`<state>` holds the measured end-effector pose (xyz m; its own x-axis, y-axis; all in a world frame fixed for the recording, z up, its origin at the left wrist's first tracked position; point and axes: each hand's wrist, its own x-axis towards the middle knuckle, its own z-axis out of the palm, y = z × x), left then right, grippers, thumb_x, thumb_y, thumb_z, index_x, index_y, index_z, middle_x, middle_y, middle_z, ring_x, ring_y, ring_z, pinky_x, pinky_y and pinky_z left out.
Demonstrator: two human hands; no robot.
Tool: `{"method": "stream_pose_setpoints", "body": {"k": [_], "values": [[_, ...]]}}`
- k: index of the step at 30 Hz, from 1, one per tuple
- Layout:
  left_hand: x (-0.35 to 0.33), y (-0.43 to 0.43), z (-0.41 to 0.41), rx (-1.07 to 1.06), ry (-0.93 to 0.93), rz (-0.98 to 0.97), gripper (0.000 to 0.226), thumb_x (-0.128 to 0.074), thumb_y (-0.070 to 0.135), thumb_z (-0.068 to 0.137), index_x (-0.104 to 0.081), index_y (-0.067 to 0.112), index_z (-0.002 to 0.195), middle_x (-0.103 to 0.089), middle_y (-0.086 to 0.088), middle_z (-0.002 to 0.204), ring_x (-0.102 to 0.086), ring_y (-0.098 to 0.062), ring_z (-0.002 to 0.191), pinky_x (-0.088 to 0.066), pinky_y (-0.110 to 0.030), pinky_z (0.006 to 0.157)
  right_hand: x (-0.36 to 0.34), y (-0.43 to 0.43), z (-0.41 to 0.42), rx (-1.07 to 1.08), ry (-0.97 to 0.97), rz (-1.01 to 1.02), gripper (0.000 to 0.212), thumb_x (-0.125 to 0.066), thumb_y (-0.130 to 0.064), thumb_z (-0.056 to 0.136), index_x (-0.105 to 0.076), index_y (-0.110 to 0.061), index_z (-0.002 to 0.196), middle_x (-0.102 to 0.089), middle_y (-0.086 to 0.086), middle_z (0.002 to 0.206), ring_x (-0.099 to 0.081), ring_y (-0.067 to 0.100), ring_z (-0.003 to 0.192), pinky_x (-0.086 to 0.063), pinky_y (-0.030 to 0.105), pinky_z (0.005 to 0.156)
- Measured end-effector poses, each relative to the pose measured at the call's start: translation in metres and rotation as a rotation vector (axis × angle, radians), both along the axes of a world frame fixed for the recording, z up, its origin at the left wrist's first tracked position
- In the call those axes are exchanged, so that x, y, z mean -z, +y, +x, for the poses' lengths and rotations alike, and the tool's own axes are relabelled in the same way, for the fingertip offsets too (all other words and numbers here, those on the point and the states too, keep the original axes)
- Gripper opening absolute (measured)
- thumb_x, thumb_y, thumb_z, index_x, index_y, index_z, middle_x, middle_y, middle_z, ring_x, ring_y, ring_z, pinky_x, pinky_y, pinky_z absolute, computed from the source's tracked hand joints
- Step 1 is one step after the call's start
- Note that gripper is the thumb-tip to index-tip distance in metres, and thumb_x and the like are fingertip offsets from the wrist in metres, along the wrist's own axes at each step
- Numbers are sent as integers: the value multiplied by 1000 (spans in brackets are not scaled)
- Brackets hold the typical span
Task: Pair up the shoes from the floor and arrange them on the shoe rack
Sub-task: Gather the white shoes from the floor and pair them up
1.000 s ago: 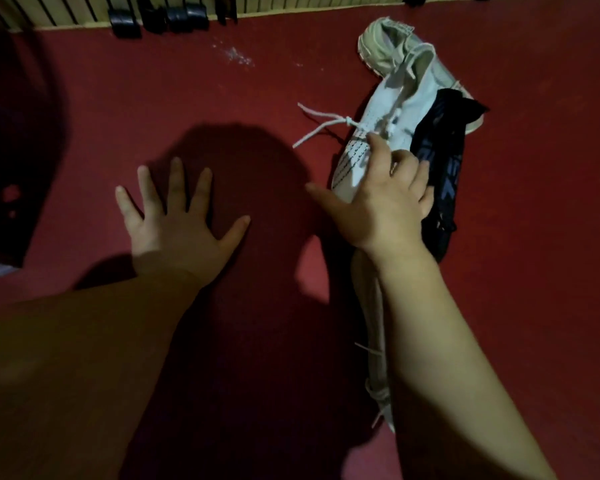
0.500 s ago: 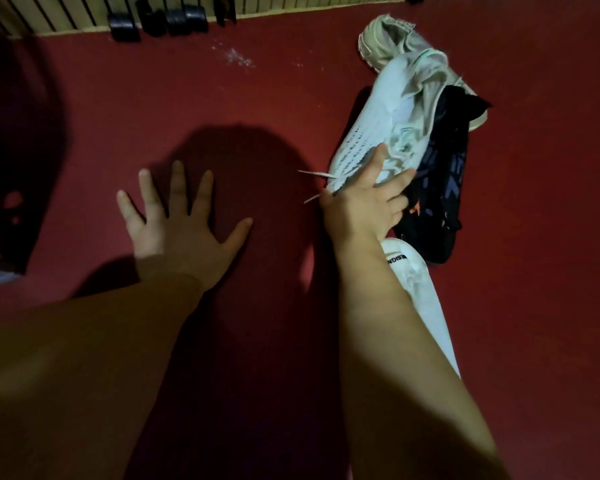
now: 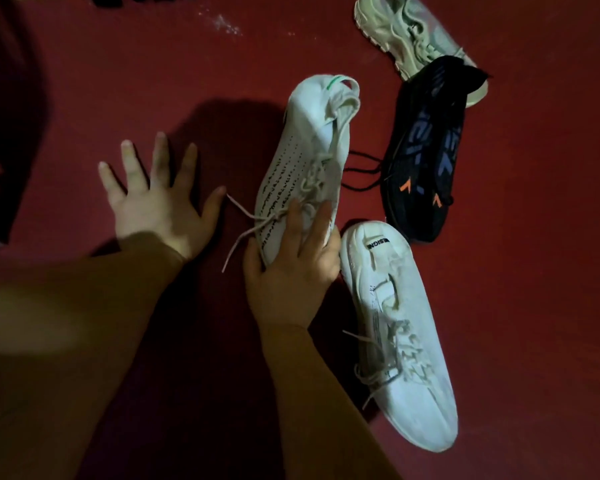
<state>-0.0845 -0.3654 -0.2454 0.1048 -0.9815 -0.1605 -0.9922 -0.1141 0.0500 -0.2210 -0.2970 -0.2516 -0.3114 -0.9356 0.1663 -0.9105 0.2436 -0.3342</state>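
Entry, pairing step as I judge it:
- My right hand [image 3: 291,268] grips the toe of one white shoe [image 3: 305,143], mid floor [image 3: 534,306].
- Its mate [image 3: 406,358] lies just beside it, nearer me.
- My left hand [image 3: 156,206] rests flat on the floor, fingers spread, holding nothing.
- Black shoe [image 3: 426,150] overlaps pale green shoe [image 3: 402,32], far right.
- Rack not in view.
- Next: bring the whites side by side, toes matched

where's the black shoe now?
Head view, upper right: the black shoe lies on the floor, overlapping the pale green shoe, right of the white shoe in the right hand.
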Motion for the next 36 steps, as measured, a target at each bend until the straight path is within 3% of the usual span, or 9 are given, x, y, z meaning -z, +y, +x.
{"method": "stream_pose_setpoints", "body": {"k": [5,10,13,15,20,26,30,33,36], "values": [[-3,2,0,9,48,-19,67,-18,64,91,-13,33,150,1,0,160,9,-36,144,7,-56,114,5,1,1,-6,24,-32,65,-53,-50,80,-47,-21,138,-35,13,149,-37,37,130,-34,48,99],[-14,7,18,149,42,197,71,-28,62,92,0,34,151,12,-1,159,13,-31,145,6,-50,116,5,-3,-2,-20,33,-46,64,-51,-53,82,-50,-19,136,-39,16,146,-43,40,127,-32,47,103],[-28,64,43,267,73,342,80,-39,61,89,5,34,150,19,-6,157,17,-32,144,7,-48,115,9,-1,-3,-14,51,-23,65,-48,-55,84,-48,-17,137,-41,19,145,-43,39,129,-32,48,106],[-29,120,62,284,-3,409,81,-33,65,89,13,34,148,26,-6,155,22,-32,142,9,-49,114,6,0,-3,-30,60,-37,65,-49,-54,85,-47,-15,138,-39,21,145,-42,40,130,-33,48,107],[-29,216,86,181,-45,518,83,-20,74,85,19,34,146,30,-4,154,25,-33,141,13,-51,112,-26,30,-2,-87,-50,209,78,-52,-52,87,-14,-27,150,-10,10,157,-24,35,136,-22,46,110],[-52,252,98,331,-80,667,89,-38,65,88,20,32,146,35,-7,151,29,-35,138,11,-52,114,-46,112,23,-39,-177,299,97,-69,-49,74,-11,-32,149,-9,10,154,-33,39,124,-27,42,104],[-67,280,130,365,-158,668,87,-39,65,88,15,33,148,29,-10,153,30,-35,138,14,-52,112,-59,127,40,93,-284,468,116,-77,-48,67,4,-37,148,6,18,156,-26,40,132,-28,43,106],[-76,301,164,297,-107,660,85,-39,65,88,12,35,149,29,-9,153,31,-35,138,15,-50,111,-68,139,64,143,-272,640,119,-77,-52,66,10,-39,146,-10,20,152,-24,39,133,-28,44,106],[-84,318,207,185,-49,641,84,-39,65,88,12,36,148,29,-9,153,31,-35,138,15,-49,112,-72,160,95,151,-247,684,115,-75,-54,67,8,-40,146,-20,19,143,-28,35,127,-30,43,103]]}}
